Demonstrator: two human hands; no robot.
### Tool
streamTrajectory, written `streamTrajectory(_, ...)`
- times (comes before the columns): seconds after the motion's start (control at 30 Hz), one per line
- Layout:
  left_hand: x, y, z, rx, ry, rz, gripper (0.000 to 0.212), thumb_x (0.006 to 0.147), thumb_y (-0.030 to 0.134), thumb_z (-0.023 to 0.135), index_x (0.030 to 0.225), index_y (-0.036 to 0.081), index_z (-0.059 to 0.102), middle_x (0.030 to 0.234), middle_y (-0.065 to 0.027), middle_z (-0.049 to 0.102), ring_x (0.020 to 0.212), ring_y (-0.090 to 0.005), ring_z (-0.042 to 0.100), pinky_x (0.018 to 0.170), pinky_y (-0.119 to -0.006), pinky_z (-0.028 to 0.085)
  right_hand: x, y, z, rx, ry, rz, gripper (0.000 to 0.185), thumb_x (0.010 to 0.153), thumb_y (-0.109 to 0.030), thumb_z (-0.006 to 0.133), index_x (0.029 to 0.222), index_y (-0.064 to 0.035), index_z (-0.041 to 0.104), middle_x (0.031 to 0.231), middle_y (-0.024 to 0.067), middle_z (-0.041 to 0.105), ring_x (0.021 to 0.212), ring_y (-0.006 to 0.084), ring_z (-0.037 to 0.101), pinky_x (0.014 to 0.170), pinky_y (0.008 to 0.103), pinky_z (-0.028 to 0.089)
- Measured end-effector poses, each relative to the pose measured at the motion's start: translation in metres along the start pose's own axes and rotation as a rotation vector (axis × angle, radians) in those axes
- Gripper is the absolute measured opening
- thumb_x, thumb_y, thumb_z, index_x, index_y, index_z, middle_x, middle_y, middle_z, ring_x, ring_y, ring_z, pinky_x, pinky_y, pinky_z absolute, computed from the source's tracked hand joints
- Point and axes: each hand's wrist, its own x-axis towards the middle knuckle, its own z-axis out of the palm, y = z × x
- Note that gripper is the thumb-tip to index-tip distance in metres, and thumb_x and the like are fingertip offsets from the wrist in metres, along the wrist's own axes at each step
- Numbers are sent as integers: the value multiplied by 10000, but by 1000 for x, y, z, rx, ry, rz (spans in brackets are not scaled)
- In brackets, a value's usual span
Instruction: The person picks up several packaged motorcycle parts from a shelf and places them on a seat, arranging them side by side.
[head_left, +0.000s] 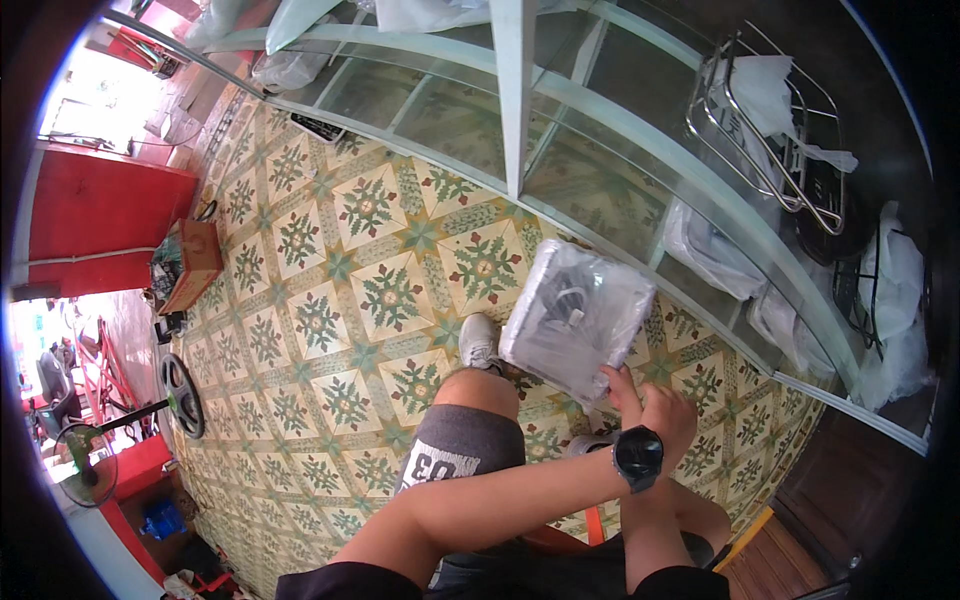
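Note:
A rectangular metal rack or basket in clear plastic wrap (577, 315) stands tilted in front of me by the glass cabinet, with dark parts and a small white tag inside. My forearms cross at the wrists. Fingers, which look like those of my right hand (622, 391), pinch the plastic at its lower right corner. My left hand (669, 420), below a black wristwatch (638, 458), lies beside and over the right one; its fingers are bent and partly hidden, so its hold is unclear.
The glass display cabinet (517, 97) runs along the top and right, with a chrome wire rack (765, 135) and wrapped goods. A cardboard box (196, 266) and a black wheel (181, 395) stand left on the patterned tile floor (390, 296). My shoe (480, 341) is beside the package.

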Motion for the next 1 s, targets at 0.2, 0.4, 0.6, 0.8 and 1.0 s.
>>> streamTrajectory(0.2, -6, 13, -4, -65, -322, 80, 310, 807, 131, 494, 1097, 38, 550, 948, -139, 583, 924, -362, 555, 830, -534, 362, 20, 6, 16, 20, -53, -1, 659, 812, -476, 556, 1315, -124, 314, 1261, 144, 432, 1137, 277, 451, 894, 407, 404)
streamTrajectory(0.4, -12, 15, -9, -21, -346, 133, 357, 786, 94, 501, 1141, 62, 525, 970, -106, 575, 905, -282, 563, 746, -423, 402, 48, 23, 19, 91, -75, 19, 654, 812, -475, 558, 1305, -117, 318, 1251, 140, 434, 1121, 272, 460, 887, 407, 407)
streamTrajectory(0.6, -5, 7, 5, -7, -281, 142, 361, 777, 124, 519, 1134, 70, 529, 901, -78, 589, 870, -237, 579, 762, -388, 419, 65, 38, 39, 137, -87, 46, 650, 811, -473, 560, 1296, -111, 323, 1241, 136, 436, 1105, 268, 469, 880, 407, 410)
streamTrajectory(0.8, 8, -10, -17, -82, -419, 164, 365, 770, 151, 535, 1124, 61, 533, 912, -88, 601, 851, -248, 590, 755, -435, 417, 74, 28, 36, 106, -55, 41, 645, 811, -472, 562, 1286, -104, 327, 1231, 132, 438, 1089, 263, 478, 873, 408, 413)
streamTrajectory(1.0, 1, -6, 17, -25, -39, 57, 135, 756, 146, 520, 792, 87, 636, 746, -72, 615, 696, -227, 594, 641, -376, 425, 76, 27, 46, 49, -21, 33, 641, 811, -471, 564, 1276, -98, 331, 1222, 129, 439, 1073, 259, 487, 866, 408, 416)
